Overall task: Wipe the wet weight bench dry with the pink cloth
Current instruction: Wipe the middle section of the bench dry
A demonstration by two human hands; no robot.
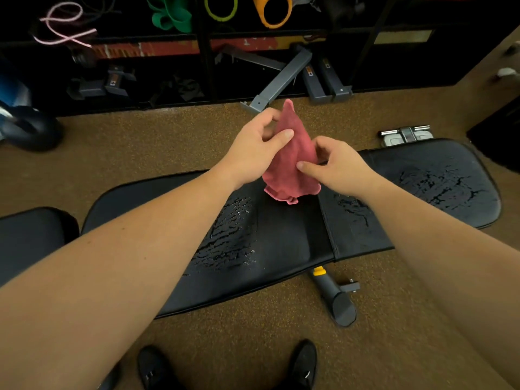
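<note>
One pink cloth, soft and napped, is held bunched above the weight bench; its upper corner stands up past the fingers and its lower folds hang just over the black padding, contact not determinable. Two hands grasp it: the left hand pinches the upper part, thumb pressed flat on the near face and fingers curled behind; the right hand pinches the lower right edge between thumb and curled fingers. Directly beneath the grip lies the bench, two black vinyl pads meeting at a seam; three patches of beaded water show, one below and left of the grip, one just right of the seam, one on the far right pad. Nearer than the grip, a grey steel leg with a yellow collar projects from under the bench; two black shoes stand on speckled brown flooring. Beyond the grip, grey steel brackets lean at a dark rack; coloured resistance bands hang above.
</note>
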